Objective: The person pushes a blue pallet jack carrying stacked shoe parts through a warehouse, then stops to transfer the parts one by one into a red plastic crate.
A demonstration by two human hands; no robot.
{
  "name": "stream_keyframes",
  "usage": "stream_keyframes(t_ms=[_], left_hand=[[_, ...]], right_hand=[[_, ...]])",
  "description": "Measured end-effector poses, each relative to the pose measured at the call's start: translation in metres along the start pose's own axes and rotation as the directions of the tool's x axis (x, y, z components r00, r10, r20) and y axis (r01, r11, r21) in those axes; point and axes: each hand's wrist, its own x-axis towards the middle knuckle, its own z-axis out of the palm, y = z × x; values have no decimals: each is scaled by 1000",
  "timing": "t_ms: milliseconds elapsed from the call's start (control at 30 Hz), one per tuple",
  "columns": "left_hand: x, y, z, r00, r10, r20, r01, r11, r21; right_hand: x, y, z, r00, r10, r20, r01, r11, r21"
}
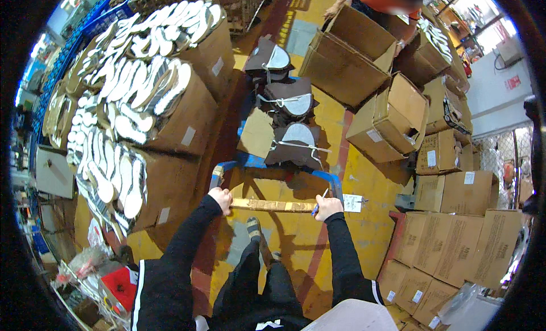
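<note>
A blue hand cart [257, 161] stands in front of me, with a push bar [273, 205] wrapped in tan tape. My left hand [222, 200] is closed round the bar's left end. At its right end my right hand [329, 208] grips the bar too, with a slim pen [325, 192] held in the same fist. Beside that hand a white paper slip [352, 203] sticks out; what holds it I cannot tell. Dark brown bundles of flat pieces tied with white string lie in a row on the cart: a near one [293, 142], a middle one [289, 99] and a far one [268, 62].
Large cartons [176, 117] heaped with white, sole-shaped pieces line the left side. On the right stand open cartons [341, 63] and stacked closed boxes [449, 243]. A person in orange [384, 0] leans over a carton at the far right. The floor [335, 171] is yellow with red lines.
</note>
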Motion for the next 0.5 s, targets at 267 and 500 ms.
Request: stream_keyframes(t_ms=[267,500], left_hand=[[20,-9,-10,999,-43,30,43,999,-16],[16,-25,-17,999,32,-26,-33,999,-23]], right_hand=[[17,15,0,1000,4,27,-4,1000,-8],[25,12,-2,998,-9,70,10,1000,-12]])
